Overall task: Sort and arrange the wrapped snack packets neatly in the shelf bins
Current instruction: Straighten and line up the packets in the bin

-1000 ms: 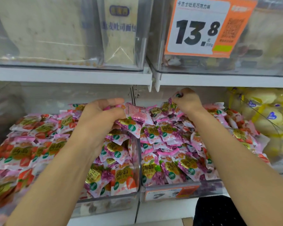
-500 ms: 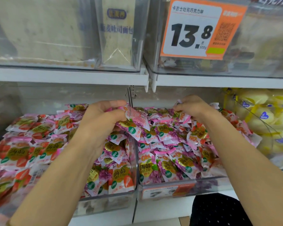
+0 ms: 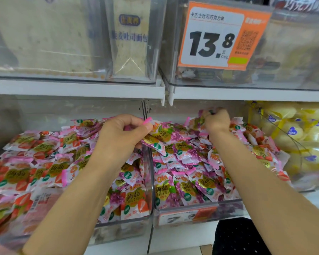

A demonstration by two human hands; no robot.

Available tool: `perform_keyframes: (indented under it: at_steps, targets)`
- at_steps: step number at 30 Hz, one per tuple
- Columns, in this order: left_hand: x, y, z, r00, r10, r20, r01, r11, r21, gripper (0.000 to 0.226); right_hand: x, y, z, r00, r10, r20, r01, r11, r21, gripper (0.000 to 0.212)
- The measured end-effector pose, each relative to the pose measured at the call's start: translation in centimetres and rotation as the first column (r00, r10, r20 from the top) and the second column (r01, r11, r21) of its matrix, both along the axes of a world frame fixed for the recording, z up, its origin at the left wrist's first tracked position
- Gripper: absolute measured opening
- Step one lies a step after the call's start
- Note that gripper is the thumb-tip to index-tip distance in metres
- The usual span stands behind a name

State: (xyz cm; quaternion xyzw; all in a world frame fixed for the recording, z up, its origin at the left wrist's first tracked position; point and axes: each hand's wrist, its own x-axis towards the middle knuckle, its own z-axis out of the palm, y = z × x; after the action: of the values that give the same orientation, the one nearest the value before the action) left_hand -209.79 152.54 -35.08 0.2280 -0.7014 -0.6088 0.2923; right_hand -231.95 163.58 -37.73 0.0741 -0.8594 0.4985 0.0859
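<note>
Two clear shelf bins hold heaps of pink wrapped snack packets: strawberry-print packets fill the left bin, and grape-print packets fill the middle bin. My left hand hovers over the divider between the bins, its fingers pinched on a small bunch of grape packets. At the back of the middle bin my right hand is closed on a packet lifted a little above the heap.
A white shelf board runs right above the hands, carrying clear bins of bread packs and an orange 13.8 price tag. A bin of yellow wrapped sweets stands at the right. A price label fronts the middle bin.
My right hand has gone from the middle of the grape heap up to its back, raising a packet. My left hand has kept its bunch and stayed over the divider.
</note>
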Motion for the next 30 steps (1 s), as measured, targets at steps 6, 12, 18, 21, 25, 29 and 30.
perform_keyframes:
  at_steps: [6, 12, 18, 21, 25, 29, 30]
  targets:
    - [0.0, -0.1, 0.0, 0.999, 0.046, -0.009, -0.047, 0.997, -0.058, 0.015, 0.2, 1.0, 0.5, 0.991, 0.115, -0.066, -0.089, 0.946, 0.311, 0.041]
    - [-0.1, -0.7, -0.4, 0.994, 0.111, 0.016, -0.111, 0.993, 0.026, 0.012, 0.5, 0.9, 0.6, 0.982, 0.182, -0.041, -0.154, 0.915, 0.372, 0.041]
    - [0.4, -2.3, -0.6, 0.989, 0.129, 0.068, -0.137, 0.980, 0.143, 0.009, 1.9, -1.3, 1.5, 0.955, 0.265, 0.134, -0.278, 0.956, 0.090, 0.024]
    - [0.8, -3.0, -0.6, 0.991, 0.101, 0.084, -0.116, 0.972, 0.204, 0.009, 2.5, -3.1, 1.5, 0.924, 0.345, 0.167, -0.364, 0.926, 0.099, 0.027]
    - [1.2, -3.7, -0.6, 0.991, 0.085, 0.100, -0.103, 0.975, 0.198, 0.009, 2.7, -5.2, 1.1, 0.906, 0.385, 0.174, -0.404, 0.911, 0.087, 0.032]
    - [1.4, -3.9, -0.6, 0.995, 0.066, 0.080, -0.082, 0.973, 0.216, 0.006, 3.3, -6.0, 0.4, 0.897, 0.441, 0.015, -0.383, 0.760, 0.525, 0.026]
    - [1.4, -4.0, -0.6, 0.995, 0.063, 0.077, -0.078, 0.975, 0.208, 0.006, 3.5, -5.7, 0.5, 0.896, 0.441, -0.044, -0.338, 0.744, 0.576, 0.026]
